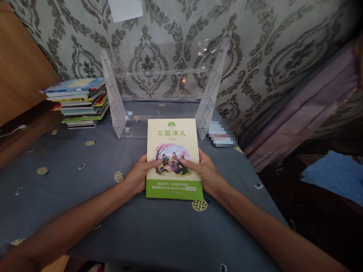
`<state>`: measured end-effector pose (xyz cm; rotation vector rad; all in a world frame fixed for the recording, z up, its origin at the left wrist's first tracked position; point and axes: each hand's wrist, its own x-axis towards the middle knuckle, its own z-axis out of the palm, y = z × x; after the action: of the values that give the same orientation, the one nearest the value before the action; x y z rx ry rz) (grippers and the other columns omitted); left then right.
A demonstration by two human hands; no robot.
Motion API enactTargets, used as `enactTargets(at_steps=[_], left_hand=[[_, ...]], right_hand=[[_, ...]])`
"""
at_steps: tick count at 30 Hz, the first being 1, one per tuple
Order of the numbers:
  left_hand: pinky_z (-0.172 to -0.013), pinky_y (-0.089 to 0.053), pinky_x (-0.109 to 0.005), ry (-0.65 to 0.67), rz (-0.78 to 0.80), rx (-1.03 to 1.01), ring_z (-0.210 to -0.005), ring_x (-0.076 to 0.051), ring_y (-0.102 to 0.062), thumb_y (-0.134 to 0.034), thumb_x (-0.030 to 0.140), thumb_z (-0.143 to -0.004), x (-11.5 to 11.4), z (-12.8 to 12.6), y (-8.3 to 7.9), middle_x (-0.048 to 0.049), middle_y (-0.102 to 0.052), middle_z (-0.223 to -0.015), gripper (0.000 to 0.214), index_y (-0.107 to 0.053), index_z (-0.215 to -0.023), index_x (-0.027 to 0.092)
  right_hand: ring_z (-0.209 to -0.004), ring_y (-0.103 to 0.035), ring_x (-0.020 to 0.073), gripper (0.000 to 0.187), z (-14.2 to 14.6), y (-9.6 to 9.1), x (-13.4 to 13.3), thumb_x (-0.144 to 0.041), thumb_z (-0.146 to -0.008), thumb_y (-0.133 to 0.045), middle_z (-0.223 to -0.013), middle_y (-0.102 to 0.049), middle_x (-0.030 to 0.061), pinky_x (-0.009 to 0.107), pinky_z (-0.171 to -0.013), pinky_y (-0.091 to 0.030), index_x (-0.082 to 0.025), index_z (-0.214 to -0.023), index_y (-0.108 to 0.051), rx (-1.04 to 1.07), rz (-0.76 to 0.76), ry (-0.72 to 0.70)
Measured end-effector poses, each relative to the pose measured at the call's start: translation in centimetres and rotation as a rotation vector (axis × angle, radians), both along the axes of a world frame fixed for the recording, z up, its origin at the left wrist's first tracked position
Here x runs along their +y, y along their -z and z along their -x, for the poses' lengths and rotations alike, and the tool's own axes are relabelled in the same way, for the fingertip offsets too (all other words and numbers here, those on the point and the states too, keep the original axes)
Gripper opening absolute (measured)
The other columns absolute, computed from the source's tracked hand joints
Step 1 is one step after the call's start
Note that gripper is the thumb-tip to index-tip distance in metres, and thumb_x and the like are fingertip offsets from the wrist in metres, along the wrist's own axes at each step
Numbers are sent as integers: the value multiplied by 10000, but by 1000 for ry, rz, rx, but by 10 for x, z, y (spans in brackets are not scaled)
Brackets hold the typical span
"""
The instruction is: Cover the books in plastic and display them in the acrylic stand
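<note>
Forearms (86, 212) are nearest, left hand (139, 175) and right hand (209, 172) pinching a book (174, 153), clear rack (113, 92) farther off, so imo it's the holding step and moving it needs both steady.

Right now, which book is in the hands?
The cream-and-green 三国演义 paperback; the stacked books all lie left of the clear rack.

Both forearms (86, 212) (tapering toward the wrists (126, 189)) are bare, like each hand (139, 174).
</note>
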<state>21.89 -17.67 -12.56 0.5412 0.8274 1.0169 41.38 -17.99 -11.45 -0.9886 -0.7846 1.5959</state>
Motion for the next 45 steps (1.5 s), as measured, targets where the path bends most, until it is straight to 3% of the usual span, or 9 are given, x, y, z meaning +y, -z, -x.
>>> enactTargets(at_steps=[3, 6, 10, 19, 27, 45], left_hand=[[-1008, -550, -464, 12, 2, -47, -935, -286, -760, -759, 241, -837, 1, -3, -3, -131, -785, -994, 358, -688, -1161, 105], [-1094, -484, -509, 76, 45, -120, -1143, -324, -697, -573, 437, -973, 2, -6, -9, -152, -753, -1161, 474, -627, -1314, 113], [-1129, -445, -516, 55, 88, -142, -1235, -315, -648, -411, 535, -1025, 1, -8, -13, -126, -733, -1231, 566, -548, -1421, 155], [-1102, -462, -528, 62, 70, -130, -1264, -339, -623, -384, 616, -1004, 2, -7, -11, -115, -732, -1239, 622, -550, -1428, 191], [-1112, -450, -521, 46, 76, -198, -1241, -336, -640, -422, 602, -998, 3, -9, -7, -125, -728, -1242, 620, -535, -1442, 184], [-1137, -426, -525, 86, 73, -185, -1263, -326, -625, -385, 625, -1000, 4, -8, -8, -130, -705, -1289, 646, -542, -1438, 177]], right_hand=[[-895, -749, 258, 563, 1, -1, 0, -335, -597, -922, -1031, -793, 34, 409, -815, -602, -255, -1104, -692, 36, 10, -4], [-967, -744, 270, 489, 1, -1, 0, -385, -665, -884, -1037, -792, 29, 426, -842, -607, -265, -1103, -701, 53, 17, -10], [-1055, -724, 290, 442, 0, 3, 3, -450, -727, -831, -1065, -785, 54, 449, -871, -605, -247, -1096, -700, 56, 5, 5], [-1129, -695, 327, 333, 1, 4, 3, -503, -769, -774, -1084, -785, 62, 477, -912, -593, -272, -1001, -710, 55, 47, 56], [-1163, -675, 347, 352, 2, 2, 3, -522, -724, -805, -1093, -784, 63, 498, -936, -586, -280, -964, -716, 59, 56, 66], [-1171, -673, 334, 404, -1, 8, 5, -580, -773, -758, -1123, -777, 63, 497, -953, -587, -275, -1037, -737, 25, 39, 87]])
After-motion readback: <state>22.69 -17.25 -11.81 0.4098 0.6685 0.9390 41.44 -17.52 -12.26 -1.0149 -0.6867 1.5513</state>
